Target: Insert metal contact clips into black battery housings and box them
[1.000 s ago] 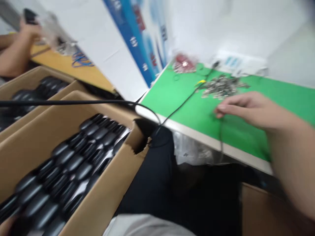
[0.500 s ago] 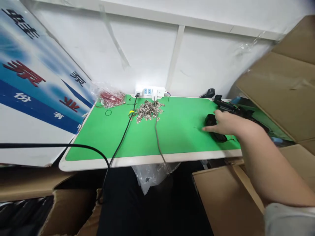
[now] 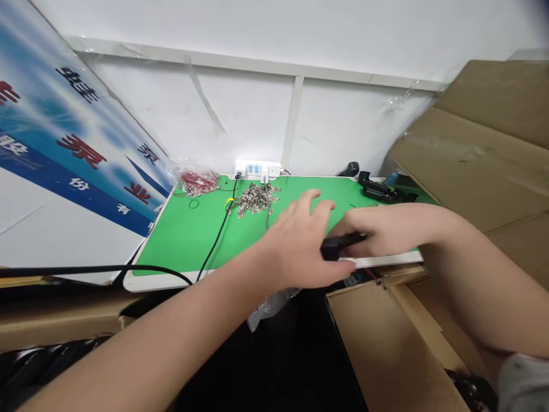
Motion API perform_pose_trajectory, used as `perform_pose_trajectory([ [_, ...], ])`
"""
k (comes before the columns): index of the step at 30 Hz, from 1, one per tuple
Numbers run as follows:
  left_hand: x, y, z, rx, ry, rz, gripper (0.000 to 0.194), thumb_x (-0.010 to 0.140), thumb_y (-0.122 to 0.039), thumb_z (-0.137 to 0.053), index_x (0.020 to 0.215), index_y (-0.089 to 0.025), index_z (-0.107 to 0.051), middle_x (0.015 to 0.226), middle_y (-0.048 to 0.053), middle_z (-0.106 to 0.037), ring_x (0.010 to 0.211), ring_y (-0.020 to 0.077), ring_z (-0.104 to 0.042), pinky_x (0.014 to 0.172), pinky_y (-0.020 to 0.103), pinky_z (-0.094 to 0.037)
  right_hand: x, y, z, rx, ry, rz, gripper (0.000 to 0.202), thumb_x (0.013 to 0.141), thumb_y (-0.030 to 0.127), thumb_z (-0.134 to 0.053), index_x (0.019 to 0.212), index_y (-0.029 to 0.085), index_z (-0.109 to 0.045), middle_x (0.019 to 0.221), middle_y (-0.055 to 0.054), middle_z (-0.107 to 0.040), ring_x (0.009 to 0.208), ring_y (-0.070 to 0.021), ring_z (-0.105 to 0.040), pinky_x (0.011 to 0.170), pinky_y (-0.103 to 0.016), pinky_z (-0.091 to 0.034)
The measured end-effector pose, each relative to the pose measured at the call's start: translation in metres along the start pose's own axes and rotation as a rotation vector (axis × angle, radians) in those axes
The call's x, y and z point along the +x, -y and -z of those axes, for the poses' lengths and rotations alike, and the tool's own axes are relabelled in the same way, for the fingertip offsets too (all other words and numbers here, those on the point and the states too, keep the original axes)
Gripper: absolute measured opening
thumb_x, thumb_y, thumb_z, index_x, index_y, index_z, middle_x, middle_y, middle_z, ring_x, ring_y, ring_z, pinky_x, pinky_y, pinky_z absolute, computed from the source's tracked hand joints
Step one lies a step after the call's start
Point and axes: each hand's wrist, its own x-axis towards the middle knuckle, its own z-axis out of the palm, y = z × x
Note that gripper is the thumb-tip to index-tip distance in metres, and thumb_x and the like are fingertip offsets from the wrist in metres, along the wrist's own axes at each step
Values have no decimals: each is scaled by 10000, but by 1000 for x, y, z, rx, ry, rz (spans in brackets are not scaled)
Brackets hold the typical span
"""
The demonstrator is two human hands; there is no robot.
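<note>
Head view: your right hand (image 3: 381,229) grasped a black part (image 3: 331,249), to the right of the pile of metal pieces (image 3: 256,199) and nearer you than it. Your left hand (image 3: 300,243) was loose, fingers spread, beside that part; whether it touched, I could not tell. A power strip (image 3: 257,170) sat just beyond the pile, a bag of red pieces (image 3: 198,183) to its left.

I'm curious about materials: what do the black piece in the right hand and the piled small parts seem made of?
Black piece: probably matte plastic, being evenly dark, though blur leaves it open. Small parts: likely shiny bare metal, given silvery glints.
</note>
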Motion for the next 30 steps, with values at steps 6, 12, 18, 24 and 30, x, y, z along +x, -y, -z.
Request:
perform_pose_trajectory([
  [6,6,34,-22,-874,132,337,584,694,-392,-881,1154,-209,-572,1119,134,-719,832,274,-736,672,384,-609,64,-3,16,415,287,100,286,924,351,-689,1100,136,-758,966,-60,-778,831,-145,-706,798,-267,-565],
  [12,-55,88,-60,-1497,-190,617,513,778,-280,-819,1185,-222,-512,1116,90,-754,589,206,-735,576,345,-612,152,-68,-9,451,-236,47,521,800,617,-774,1030,150,-744,976,-102,-770,821,-190,-700,770,-313,-561],
  [18,-64,108,-48,-1654,-347,449,361,855,-369,-714,1135,-187,-576,929,88,-777,582,264,-746,558,374,-616,213,-98,-50,43,-488,-23,484,783,516,-794,1075,136,-728,859,-96,-709,650,-178,-561,613,-327,-445],
  [24,-58,119,-40,-1677,-428,431,249,904,-257,-619,1131,-154,-634,932,116,-782,711,263,-773,704,370,-603,214,-108,-59,-8,-510,-75,185,849,360,-767,936,200,-736,694,-75,-661,589,-185,-547,584,-350,-411],
  [30,-62,124,-53,-1739,-378,570,223,983,-262,-517,1161,-178,-624,1054,147,-778,818,287,-776,842,449,-569,217,-112,-64,59,-607,-37,354,861,288,-783,1165,166,-649,801,-83,-660,629,-155,-534,603,-324,-419],
])
